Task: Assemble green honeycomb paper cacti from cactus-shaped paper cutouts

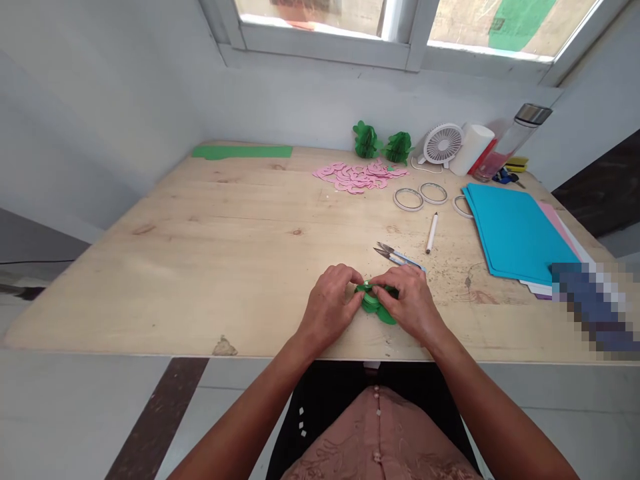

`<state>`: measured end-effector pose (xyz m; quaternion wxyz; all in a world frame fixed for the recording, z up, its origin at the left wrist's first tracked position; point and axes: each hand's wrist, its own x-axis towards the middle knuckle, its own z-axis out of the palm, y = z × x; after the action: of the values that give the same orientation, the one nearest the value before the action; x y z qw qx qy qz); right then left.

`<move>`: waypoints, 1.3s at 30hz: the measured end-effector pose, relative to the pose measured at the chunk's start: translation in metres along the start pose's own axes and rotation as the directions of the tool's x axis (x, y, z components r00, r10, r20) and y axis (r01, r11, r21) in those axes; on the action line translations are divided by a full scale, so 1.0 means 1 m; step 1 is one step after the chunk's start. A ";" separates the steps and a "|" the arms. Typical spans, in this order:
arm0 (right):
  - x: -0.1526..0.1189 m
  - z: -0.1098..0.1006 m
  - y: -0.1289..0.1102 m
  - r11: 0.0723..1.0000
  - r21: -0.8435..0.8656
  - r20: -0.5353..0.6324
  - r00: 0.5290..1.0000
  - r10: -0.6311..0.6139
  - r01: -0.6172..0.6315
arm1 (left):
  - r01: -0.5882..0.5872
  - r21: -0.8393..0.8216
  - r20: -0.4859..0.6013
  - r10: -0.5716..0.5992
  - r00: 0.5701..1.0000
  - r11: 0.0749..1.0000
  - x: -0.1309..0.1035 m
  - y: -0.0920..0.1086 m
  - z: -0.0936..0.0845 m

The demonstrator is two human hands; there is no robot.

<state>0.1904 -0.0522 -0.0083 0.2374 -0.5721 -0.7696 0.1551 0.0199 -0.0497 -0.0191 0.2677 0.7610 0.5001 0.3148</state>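
Note:
Near the table's front edge, a small stack of green cut paper pieces [373, 305] lies between my hands. My left hand [334, 301] pinches its left side with thumb and forefinger. From the other side, my right hand [407, 298] pinches the top edge and covers part of the paper. A tiny white bit [367, 283] shows at the top, between my fingertips; I cannot tell what it is. Just beyond my right hand lie thread snips [393, 253] with blue handles, partly hidden by the fingers.
Pink paper cutouts [353, 177] lie before two green folded paper shapes [367, 140]. Rolls of tape [409, 200] and a white pen [432, 233] are to the right, beside blue sheets [520, 233]. A small fan [443, 145] and a bottle [513, 143] stand behind. A green strip [245, 152] lies far left.

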 end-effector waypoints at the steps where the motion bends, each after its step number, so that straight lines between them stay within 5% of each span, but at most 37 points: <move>1: 0.000 0.000 0.000 1.000 0.000 0.000 1.000 -0.001 0.001 | -0.005 0.029 -0.004 0.005 1.000 1.000 -0.001 0.001 0.001; 8: -0.001 0.003 0.001 0.998 0.062 0.012 1.000 -0.003 0.002 | 0.049 0.138 -0.040 -0.044 0.998 0.989 -0.003 0.008 0.003; 21: -0.004 0.006 0.005 0.889 0.443 0.015 0.993 0.120 -0.114 | 0.121 0.128 -0.098 -0.109 0.989 0.984 -0.002 0.016 0.007; 39: -0.005 0.013 0.008 0.875 0.472 -0.085 0.983 0.165 -0.106 | 0.096 0.171 -0.153 -0.070 0.986 0.981 0.002 0.019 0.013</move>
<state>0.1907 -0.0547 -0.0241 0.4031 -0.5595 -0.6516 0.3159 0.0411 -0.0560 -0.0133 0.1742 0.7353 0.5757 0.3123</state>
